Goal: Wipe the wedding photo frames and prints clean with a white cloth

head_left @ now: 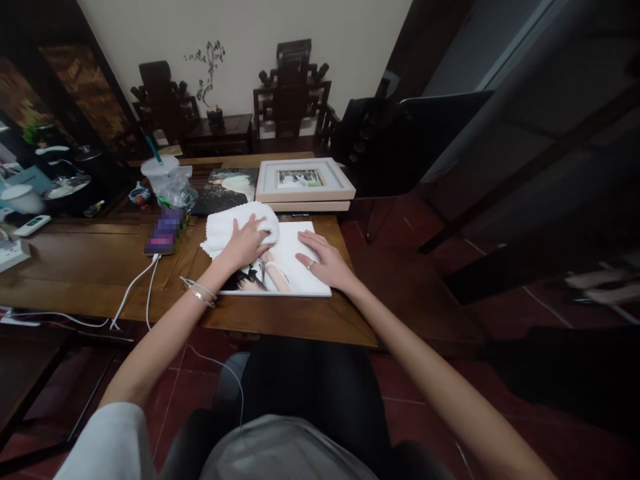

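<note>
My left hand point(246, 241) grips a folded white cloth point(223, 223) with bent fingers and presses it onto the left part of a photo panel point(300, 273). This panel is a flat, mostly white board with a printed picture of a person along its lower part. The cloth and my left hand cover its upper left. On the panel's right side rests my right hand point(325, 263), lying flat with fingers stretched out and a ring on one finger. Nothing is held in it.
Framed photos point(305, 181) lie stacked behind the panel, beside a dark photo print point(227, 190). To the left are a phone point(164, 232) on a white cable point(131, 287) and a plastic cup point(161, 175) with a straw. The wooden table point(300, 323) ends just right of the panel.
</note>
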